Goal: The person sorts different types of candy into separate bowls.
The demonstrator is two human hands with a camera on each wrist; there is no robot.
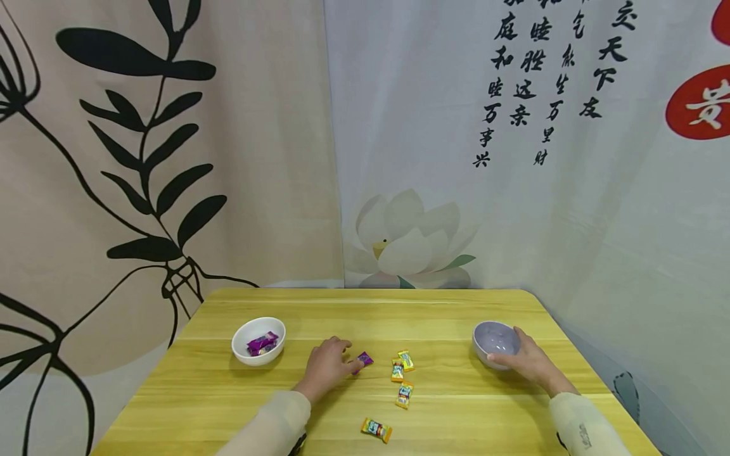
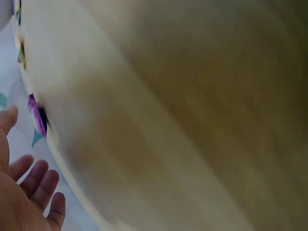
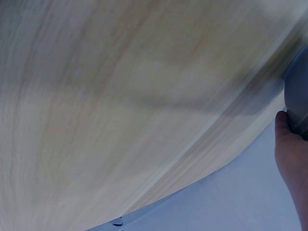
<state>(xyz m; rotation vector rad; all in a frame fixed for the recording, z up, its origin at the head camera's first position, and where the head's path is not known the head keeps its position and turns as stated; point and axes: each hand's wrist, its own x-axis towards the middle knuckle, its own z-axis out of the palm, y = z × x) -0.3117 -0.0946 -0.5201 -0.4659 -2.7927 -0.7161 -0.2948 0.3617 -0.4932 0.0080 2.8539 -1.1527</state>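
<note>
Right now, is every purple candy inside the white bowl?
No, one purple candy lies on the wooden table by the left hand.

Off-white to the wrists, ungloved

The left sleeve (image 1: 272, 423) leaves the left hand (image 1: 327, 368) bare; the right sleeve (image 1: 593, 421), equally pale, carries a small grey printed marking (image 1: 584, 436) behind a bare right hand (image 1: 530, 361). Dark slivers (image 1: 298, 444) edge both sleeves, too small to identify.

Has inside the first bowl (image 1: 248, 330) some candies (image 1: 262, 344), right of it a lone candy (image 1: 366, 358), farther right three candies (image 1: 397, 371), farthest right a second bowl (image 1: 496, 337), and to its right-front another candy (image 1: 376, 430).
</note>
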